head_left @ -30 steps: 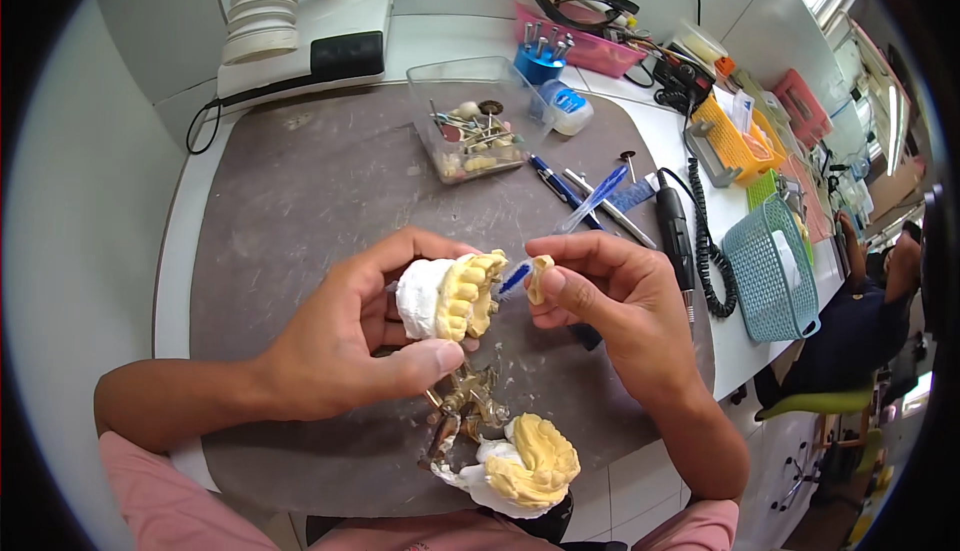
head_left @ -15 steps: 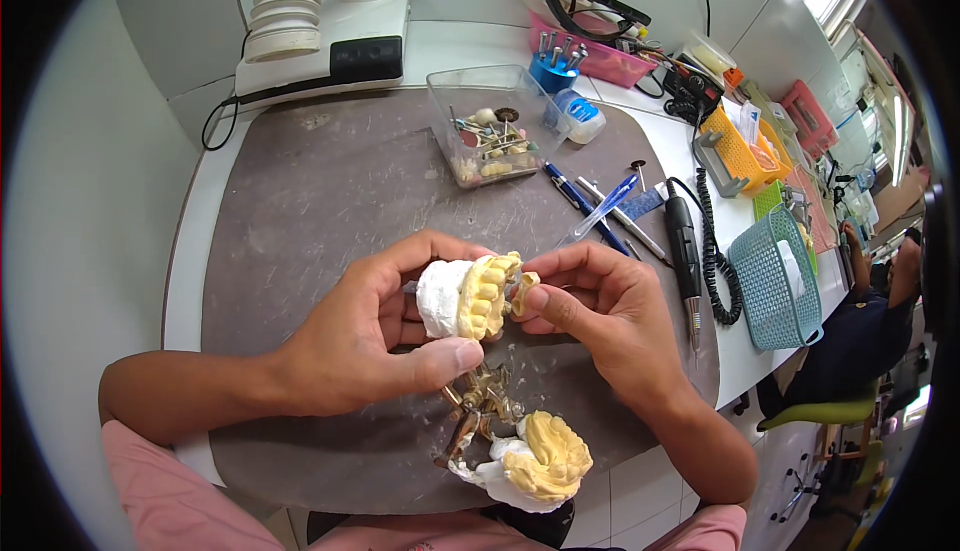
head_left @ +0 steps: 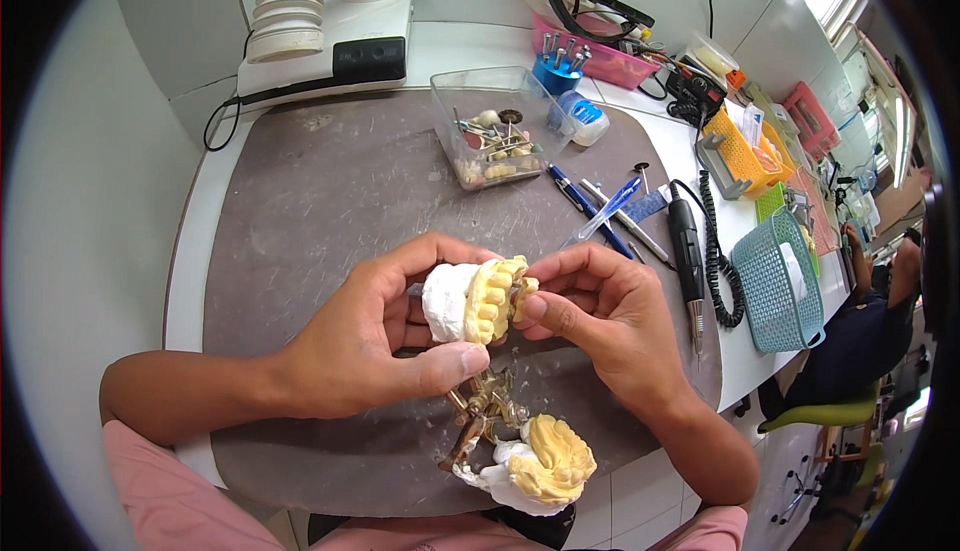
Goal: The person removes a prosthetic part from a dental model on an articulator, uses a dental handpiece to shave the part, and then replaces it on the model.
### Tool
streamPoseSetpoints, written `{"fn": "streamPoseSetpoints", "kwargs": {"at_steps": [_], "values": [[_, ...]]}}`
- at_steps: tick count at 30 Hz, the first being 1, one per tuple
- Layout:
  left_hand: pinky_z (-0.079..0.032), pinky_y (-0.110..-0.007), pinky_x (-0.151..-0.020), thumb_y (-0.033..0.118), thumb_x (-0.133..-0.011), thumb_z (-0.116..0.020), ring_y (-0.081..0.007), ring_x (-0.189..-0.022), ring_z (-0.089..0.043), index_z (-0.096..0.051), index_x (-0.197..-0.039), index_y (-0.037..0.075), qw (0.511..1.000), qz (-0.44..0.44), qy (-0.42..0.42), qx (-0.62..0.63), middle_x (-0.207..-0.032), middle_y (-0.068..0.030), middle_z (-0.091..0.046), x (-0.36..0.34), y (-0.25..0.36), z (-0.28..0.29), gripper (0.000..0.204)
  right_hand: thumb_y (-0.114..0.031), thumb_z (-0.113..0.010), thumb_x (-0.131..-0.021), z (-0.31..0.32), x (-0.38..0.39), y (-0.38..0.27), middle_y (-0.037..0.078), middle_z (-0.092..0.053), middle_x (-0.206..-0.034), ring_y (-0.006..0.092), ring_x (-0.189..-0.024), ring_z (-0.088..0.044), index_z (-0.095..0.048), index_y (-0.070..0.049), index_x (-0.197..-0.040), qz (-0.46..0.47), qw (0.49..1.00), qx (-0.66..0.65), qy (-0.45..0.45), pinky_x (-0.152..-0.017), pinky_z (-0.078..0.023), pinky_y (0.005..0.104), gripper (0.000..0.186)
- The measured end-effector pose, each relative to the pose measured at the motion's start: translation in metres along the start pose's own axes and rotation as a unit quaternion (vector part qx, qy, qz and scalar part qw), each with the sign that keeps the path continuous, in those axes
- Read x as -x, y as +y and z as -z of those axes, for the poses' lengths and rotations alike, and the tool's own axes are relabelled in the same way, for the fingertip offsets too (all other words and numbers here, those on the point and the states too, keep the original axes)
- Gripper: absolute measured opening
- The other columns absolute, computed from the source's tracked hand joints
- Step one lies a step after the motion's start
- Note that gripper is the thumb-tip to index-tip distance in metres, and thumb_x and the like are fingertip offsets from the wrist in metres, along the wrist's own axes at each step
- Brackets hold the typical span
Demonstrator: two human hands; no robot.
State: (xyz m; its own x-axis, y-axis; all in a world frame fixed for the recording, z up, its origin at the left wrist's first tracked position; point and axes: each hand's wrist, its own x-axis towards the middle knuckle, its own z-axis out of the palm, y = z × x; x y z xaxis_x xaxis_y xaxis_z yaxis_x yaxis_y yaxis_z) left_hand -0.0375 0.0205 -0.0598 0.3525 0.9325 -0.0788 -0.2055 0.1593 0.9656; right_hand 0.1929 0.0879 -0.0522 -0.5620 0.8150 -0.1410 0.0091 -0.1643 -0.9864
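A dental cast [head_left: 489,303], yellow teeth on a white plaster base, is gripped in my left hand [head_left: 365,341], thumb at its near edge and fingers round the far side. My right hand [head_left: 625,326] pinches a small yellow cast piece [head_left: 526,296] between thumb and fingers, close against the tooth side of the cast. Fingertips cover part of that piece, so I cannot tell whether it touches. Below the hands lies a brass-coloured articulator [head_left: 488,401]. A second yellow-and-white cast [head_left: 552,459] is attached to it, near the front edge.
A clear box [head_left: 490,176] of burs and polishing bits stands beyond the hands. Pens [head_left: 590,209] and a black handpiece [head_left: 686,251] with a coiled cord lie to the right, near a blue basket [head_left: 775,291]. A white hose unit [head_left: 330,41] stands at the back left.
The small yellow piece has turned in my right fingers and come nearer the cast's teeth. My left hand keeps its hold; the whole view has shifted slightly.
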Motion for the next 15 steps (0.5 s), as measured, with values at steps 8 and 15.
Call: {"fn": "streamPoseSetpoints", "kwargs": {"at_steps": [8,15], "values": [[-0.049,-0.036,-0.109,0.017,-0.088,-0.077,-0.0166,-0.122,-0.061,-0.042,-0.143,0.000,1.000,0.000,-0.003,0.014,-0.130,-0.0101,-0.060,0.0001,0.0009,-0.0013,0.067,-0.004,-0.076,-0.093,0.0000,-0.0009,0.0023,0.011,-0.071,-0.100,0.0141,-0.090,-0.073,-0.060,0.002,-0.104,0.001,1.000,-0.020,0.012,-0.078,-0.062,0.0240,0.021],[-0.049,-0.036,-0.109,0.018,-0.088,-0.077,-0.0170,-0.123,-0.061,-0.041,-0.143,0.000,1.000,0.000,-0.011,0.017,-0.131,-0.0105,-0.059,0.0000,0.0016,-0.0003,0.068,-0.005,-0.076,-0.093,0.0001,-0.0028,0.0030,0.011,-0.071,-0.100,0.0140,-0.089,-0.073,-0.061,0.002,-0.104,0.007,1.000,-0.013,0.005,-0.077,-0.061,0.0241,0.021]]}}
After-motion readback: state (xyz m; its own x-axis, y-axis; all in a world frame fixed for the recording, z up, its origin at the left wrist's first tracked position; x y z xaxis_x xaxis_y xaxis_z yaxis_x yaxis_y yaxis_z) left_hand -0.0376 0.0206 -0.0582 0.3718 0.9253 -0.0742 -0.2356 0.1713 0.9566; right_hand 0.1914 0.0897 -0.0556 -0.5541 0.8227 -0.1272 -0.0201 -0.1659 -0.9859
